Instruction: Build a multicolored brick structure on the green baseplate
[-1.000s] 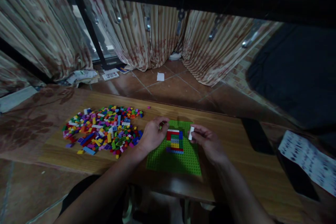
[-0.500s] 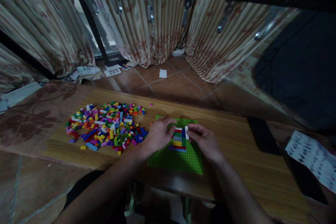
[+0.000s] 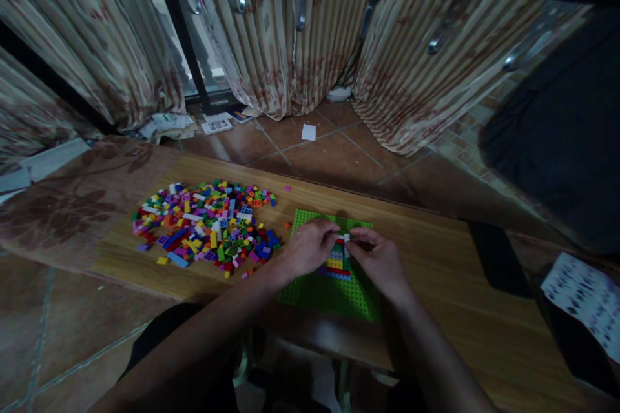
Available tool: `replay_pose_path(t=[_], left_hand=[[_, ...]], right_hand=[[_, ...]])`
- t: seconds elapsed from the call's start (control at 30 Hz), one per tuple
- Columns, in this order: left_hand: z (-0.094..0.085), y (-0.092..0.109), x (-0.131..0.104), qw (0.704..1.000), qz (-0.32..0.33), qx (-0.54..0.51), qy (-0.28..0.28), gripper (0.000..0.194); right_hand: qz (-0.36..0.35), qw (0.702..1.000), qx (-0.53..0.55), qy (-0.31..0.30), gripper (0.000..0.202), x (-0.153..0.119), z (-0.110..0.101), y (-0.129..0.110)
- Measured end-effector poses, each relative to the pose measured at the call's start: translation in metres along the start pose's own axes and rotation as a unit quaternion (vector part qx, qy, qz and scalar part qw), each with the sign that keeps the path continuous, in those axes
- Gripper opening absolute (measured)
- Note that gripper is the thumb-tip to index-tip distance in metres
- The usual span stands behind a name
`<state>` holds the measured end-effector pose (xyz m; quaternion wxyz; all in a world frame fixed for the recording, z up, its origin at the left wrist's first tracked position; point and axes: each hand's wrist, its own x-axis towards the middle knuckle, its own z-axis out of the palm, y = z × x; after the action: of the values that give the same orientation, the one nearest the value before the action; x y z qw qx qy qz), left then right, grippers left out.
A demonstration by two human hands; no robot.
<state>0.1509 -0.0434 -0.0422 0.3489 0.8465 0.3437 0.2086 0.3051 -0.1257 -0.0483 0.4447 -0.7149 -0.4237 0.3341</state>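
Observation:
A green studded baseplate [image 3: 314,297] lies on the wooden table, bearing a small block of coloured bricks [image 3: 335,264] in rows of yellow, red, blue and green. My right hand [image 3: 380,258] pinches a white brick [image 3: 347,246] at the block's right upper edge. My left hand [image 3: 310,246] rests over the block's upper left side, fingers bent and drawn together at its top edge; what they hold, if anything, is hidden. The fingertips of both hands are close together.
A large pile of loose bricks [image 3: 208,222] spreads over the left of the table [image 3: 426,271]. A dark flat object [image 3: 498,258] lies at the right, near a printed sheet [image 3: 584,303]. Striped curtains [image 3: 271,45] hang beyond the tiled floor.
The view has shifted, so the table appears slightly further right. My left fingers have closed and moved nearer the white brick; my right hand still holds it at the block's right side.

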Motion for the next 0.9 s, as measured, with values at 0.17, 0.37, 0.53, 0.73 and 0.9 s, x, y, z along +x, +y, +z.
replay_pose_path(t=[0.17, 0.37, 0.53, 0.73, 0.9], left_hand=[[0.0017, 0.0000, 0.0001, 1.000, 0.000, -0.007, -0.003, 0.024], [0.0017, 0.0013, -0.0006, 1.000, -0.001, -0.003, 0.000, 0.024], [0.0020, 0.0010, -0.0002, 1.000, 0.003, 0.006, -0.004, 0.024], [0.0036, 0.0007, 0.0002, 1.000, 0.018, 0.005, -0.007, 0.023], [0.0050, 0.0003, 0.0003, 1.000, 0.013, -0.003, -0.005, 0.025]], right_hand=[[-0.008, 1.000, -0.019, -0.001, 0.026, -0.0013, -0.0009, -0.0014], [-0.001, 1.000, -0.021, -0.006, 0.025, -0.0013, -0.0030, 0.0011], [-0.004, 1.000, -0.019, 0.002, 0.025, -0.0014, -0.0024, 0.0010], [-0.003, 1.000, -0.002, 0.013, 0.025, -0.0012, -0.0022, -0.0007], [-0.006, 1.000, 0.016, 0.012, 0.022, 0.0002, -0.0018, 0.0002]])
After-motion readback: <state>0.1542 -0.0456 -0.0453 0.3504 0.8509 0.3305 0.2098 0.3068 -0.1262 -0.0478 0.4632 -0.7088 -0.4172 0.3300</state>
